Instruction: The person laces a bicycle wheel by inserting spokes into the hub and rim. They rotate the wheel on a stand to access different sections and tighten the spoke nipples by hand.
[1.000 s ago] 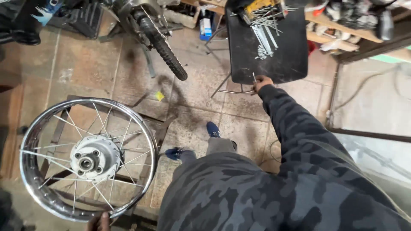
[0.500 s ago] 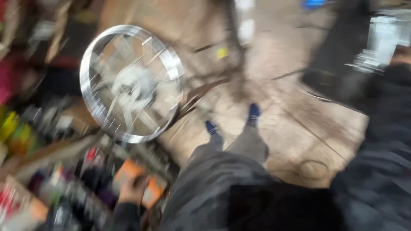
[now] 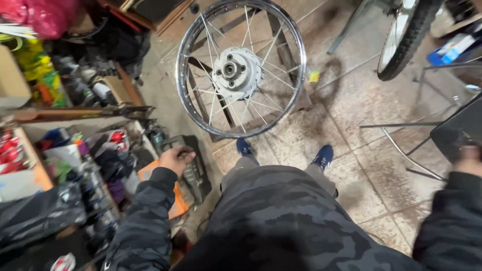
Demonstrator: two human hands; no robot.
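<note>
Down at the lower left of the head view, the left hand (image 3: 175, 159) lies curled on the top edge of one dark grey case (image 3: 190, 168) that stands on the floor beside an orange flat piece (image 3: 173, 198); its grip is narrow, fingers folded over the case's rim. At the far right edge the right hand (image 3: 468, 159) is blurred against one black tray (image 3: 459, 131) on a thin metal stand (image 3: 401, 145); whether its grip is wide or holding anything I cannot tell. Ahead of the two blue shoes (image 3: 321, 156) one spoked wheel (image 3: 241, 68) with a chrome rim and a pale hub rests on a dark metal frame (image 3: 281, 45) on the tiled floor (image 3: 351, 100); one knobbly tyre (image 3: 404, 37) shows at the upper right. Cluttered shelves (image 3: 60, 130) of bottles and bags fill the left side, just beside the case.
</note>
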